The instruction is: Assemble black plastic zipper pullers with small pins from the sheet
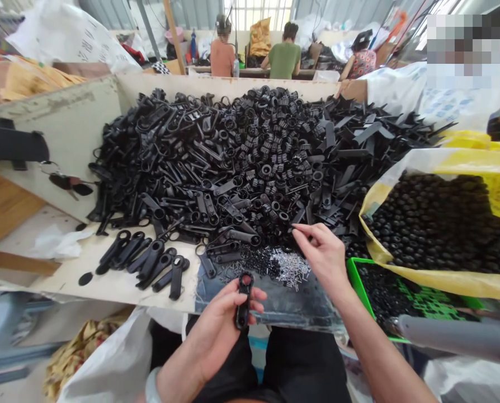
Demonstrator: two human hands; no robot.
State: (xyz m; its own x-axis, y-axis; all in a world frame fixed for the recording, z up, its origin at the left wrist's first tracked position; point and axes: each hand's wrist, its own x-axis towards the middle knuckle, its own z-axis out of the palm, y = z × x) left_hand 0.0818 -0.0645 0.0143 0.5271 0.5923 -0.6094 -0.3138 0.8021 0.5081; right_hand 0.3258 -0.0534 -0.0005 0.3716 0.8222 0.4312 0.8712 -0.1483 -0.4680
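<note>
In my left hand point(229, 322) is a black plastic handle-shaped part point(244, 305) with a round hole at its upper end. The thumb and fingers close around it above the bench's front edge. My right hand point(323, 254) is pinched at the front of the heap of black rings point(270, 140); whatever is between its fingertips is too small to make out. Just left of it lie small silver pins or screws point(291, 268) and tiny black pieces point(260, 260) on a dark mat point(250, 302).
Finished-looking black parts point(177, 277) lie in a row at left. A yellow-edged sack point(384, 252) of round black pieces and a green bin point(359, 285) stand at right. Keys point(70, 183) hang on the left board. Several people point(284, 56) sit farther back.
</note>
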